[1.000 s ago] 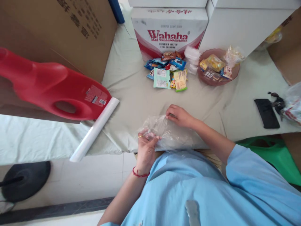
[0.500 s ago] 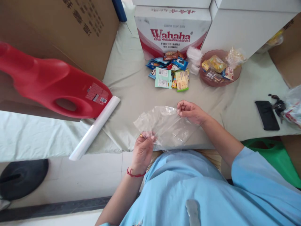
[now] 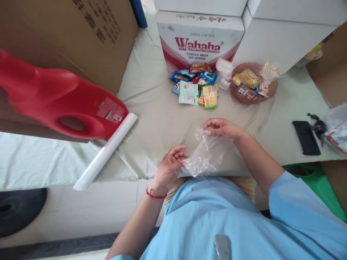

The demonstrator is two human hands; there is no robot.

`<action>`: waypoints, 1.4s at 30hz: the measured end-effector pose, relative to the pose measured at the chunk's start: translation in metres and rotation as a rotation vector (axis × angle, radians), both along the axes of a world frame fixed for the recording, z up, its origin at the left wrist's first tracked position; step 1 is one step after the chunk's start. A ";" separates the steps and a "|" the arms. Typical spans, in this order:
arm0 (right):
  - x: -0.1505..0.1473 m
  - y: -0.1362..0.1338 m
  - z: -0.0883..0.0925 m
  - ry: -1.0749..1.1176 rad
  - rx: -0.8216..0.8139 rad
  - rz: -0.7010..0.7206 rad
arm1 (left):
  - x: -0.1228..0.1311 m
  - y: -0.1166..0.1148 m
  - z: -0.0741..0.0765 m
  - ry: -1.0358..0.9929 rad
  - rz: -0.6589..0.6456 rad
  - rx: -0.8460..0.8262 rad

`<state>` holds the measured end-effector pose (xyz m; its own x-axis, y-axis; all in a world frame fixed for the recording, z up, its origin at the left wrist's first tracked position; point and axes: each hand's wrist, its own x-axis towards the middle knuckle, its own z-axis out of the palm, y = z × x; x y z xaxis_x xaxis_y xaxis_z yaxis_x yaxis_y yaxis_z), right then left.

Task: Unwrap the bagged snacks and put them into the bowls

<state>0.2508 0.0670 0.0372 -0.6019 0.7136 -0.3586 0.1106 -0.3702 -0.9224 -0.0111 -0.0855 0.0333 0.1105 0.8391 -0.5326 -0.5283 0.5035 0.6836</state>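
Observation:
A thin, crumpled clear plastic bag [image 3: 204, 157] hangs between my hands at the near edge of the cloth-covered table. My right hand [image 3: 223, 129] pinches its upper edge between thumb and fingers. At the lower left of the plastic, my left hand [image 3: 170, 164] has the edge at its thumb and fingertips, the upper fingers loosely extended. A ring and a red string bracelet [image 3: 155, 194] show on the left hand and wrist. Beyond the hands lies a pile of wrapped snacks [image 3: 195, 85], among them a mint-green packet [image 3: 189, 93] and a yellow packet [image 3: 210, 96].
A white roll [image 3: 106, 151] lies slanting over the table edge beside a red plastic board [image 3: 65, 97] with a handle hole. A pink bowl [image 3: 253, 99] holds packaged snacks, next to stacked white containers [image 3: 224, 73]. Behind stands a Wahaha carton [image 3: 200, 39]. A black phone [image 3: 306, 137] lies right.
The plastic has bunched up and shifted right; it no longer spreads out past my left hand. My left fingers have loosened and straightened. The right hand keeps its pinch. The view has shifted slightly.

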 end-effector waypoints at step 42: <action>0.001 0.056 -0.018 -0.251 0.596 -0.203 | 0.003 -0.008 -0.006 0.285 0.352 0.001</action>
